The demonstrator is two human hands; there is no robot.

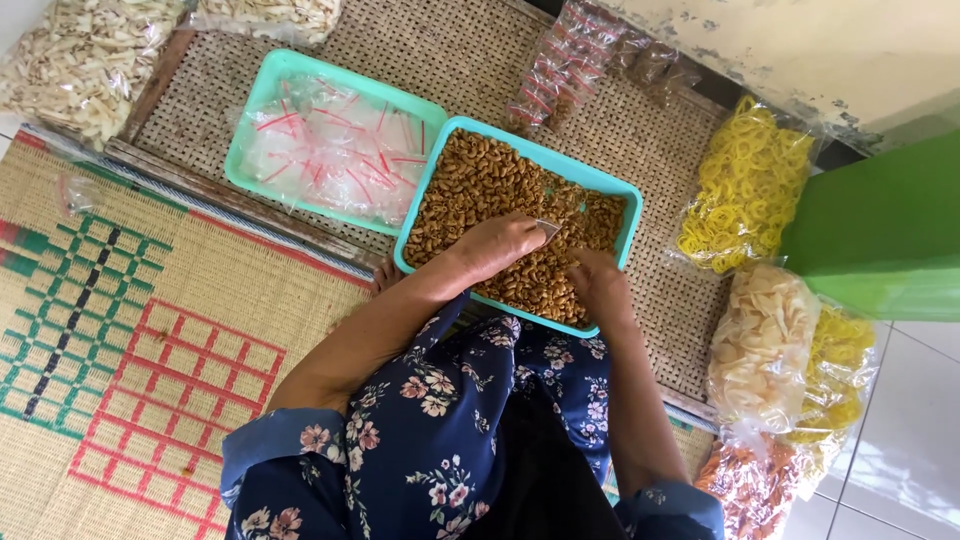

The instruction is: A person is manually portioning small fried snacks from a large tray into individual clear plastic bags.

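Clear bags of yellow ring crackers and pale chips lie right. A teal tray holds brown macaroni snacks; the left hand pinches a small clear bag, the right hand curls among the snacks. Another teal tray holds empty plastic bags.

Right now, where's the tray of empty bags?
Head view, upper left of centre: the bag tray sits on the rattan mat, touching the snack tray's left side.
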